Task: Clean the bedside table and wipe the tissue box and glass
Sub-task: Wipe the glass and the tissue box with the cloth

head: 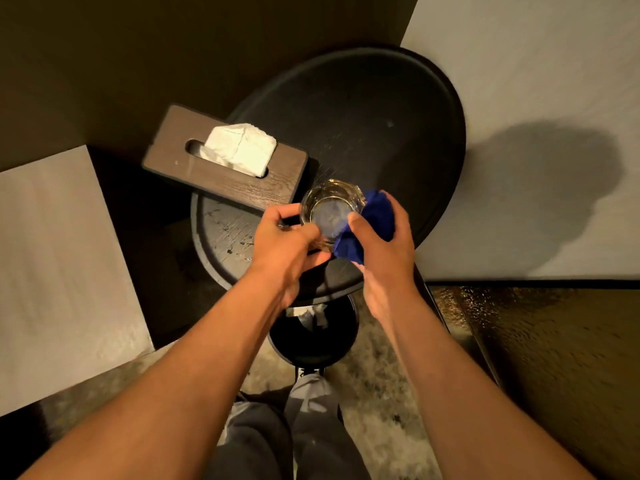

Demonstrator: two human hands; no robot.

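Head view, looking down: the left hand (289, 237) grips the glass (330, 211) from its left side, fingers curled around the wall and thumb lying over the rim. The glass is clear, its mouth faces the camera, and it is held above the near edge of the round dark tabletop (381, 133); whether its base touches the surface cannot be told. The right hand (384, 244) is closed on a bunched blue cloth (372, 220), fingers wrapped over the outside of the bundle and the thumb pressing the cloth against the right side of the glass. Part of the cloth hangs below the glass, between the two hands. The tissue box (225, 159), a flat wooden case with a slot in its lid, sits at the left edge of the tabletop, overhanging it slightly, just beside the glass on the far left. A white tissue (240, 147) stands out of the slot. A lower, lighter round shelf (225, 237) shows beneath the left hand, marked with dark spots. A dark round bin (311, 341) stands on the floor below the near edge, with white paper visible inside.
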